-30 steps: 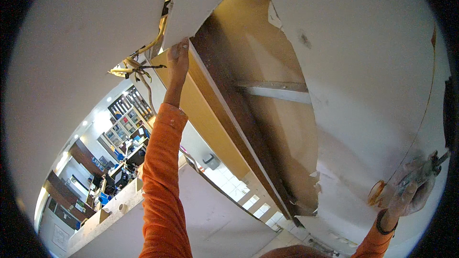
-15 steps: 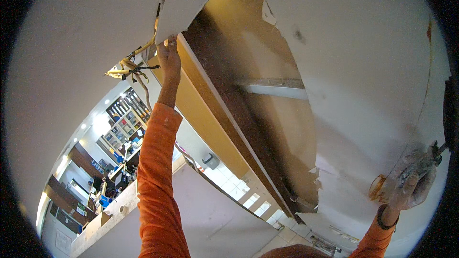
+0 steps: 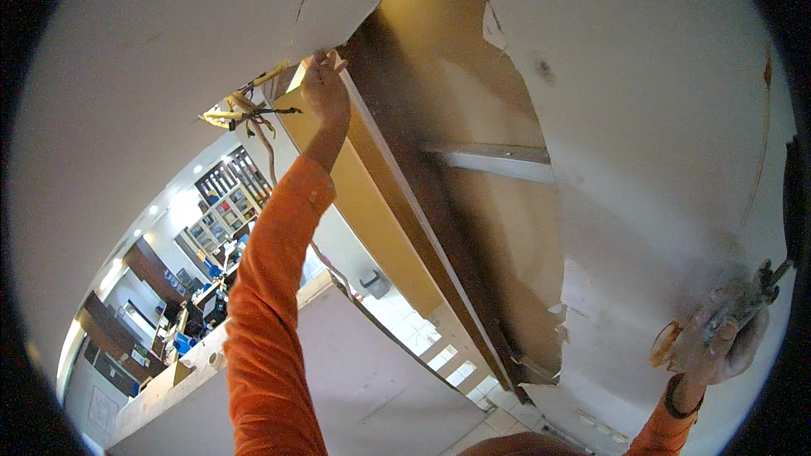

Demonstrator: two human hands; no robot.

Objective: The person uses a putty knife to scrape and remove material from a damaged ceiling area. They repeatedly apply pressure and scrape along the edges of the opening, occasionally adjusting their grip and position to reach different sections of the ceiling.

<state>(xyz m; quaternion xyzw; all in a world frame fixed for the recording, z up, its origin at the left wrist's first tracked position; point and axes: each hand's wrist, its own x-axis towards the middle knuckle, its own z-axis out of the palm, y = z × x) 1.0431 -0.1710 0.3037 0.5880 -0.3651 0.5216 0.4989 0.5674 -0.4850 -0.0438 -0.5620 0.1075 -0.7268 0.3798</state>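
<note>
My left hand (image 3: 327, 95) is raised to the lower corner of a white ceiling panel (image 3: 355, 0), its fingers curled beside the end of a long pale-edged wooden strip (image 3: 397, 156). Whatever may be in those fingers is hidden. At the far right, my right hand (image 3: 728, 353) is closed round a dusty grey hand tool (image 3: 743, 300) with a dark narrow end pointing right. Its exact kind is unclear under the dust and blur. Between my arms gapes a ragged-edged opening (image 3: 498, 228) in the white board, with brown boards and a pale crossbar (image 3: 494, 160) inside.
Yellow and black cable ends (image 3: 245, 114) hang just left of my left hand. A pale partition (image 3: 380, 363) stands below, and white floor tiles (image 3: 414, 333) show beside a grey bin (image 3: 370, 283). An office with shelves (image 3: 224, 211) and cluttered desks lies at the lower left.
The white panel's corner has risen nearly level with the neighbouring board, narrowing the dark gap between them. My left hand has curled and shifted right in view. The right hand's tool is slightly lower.
</note>
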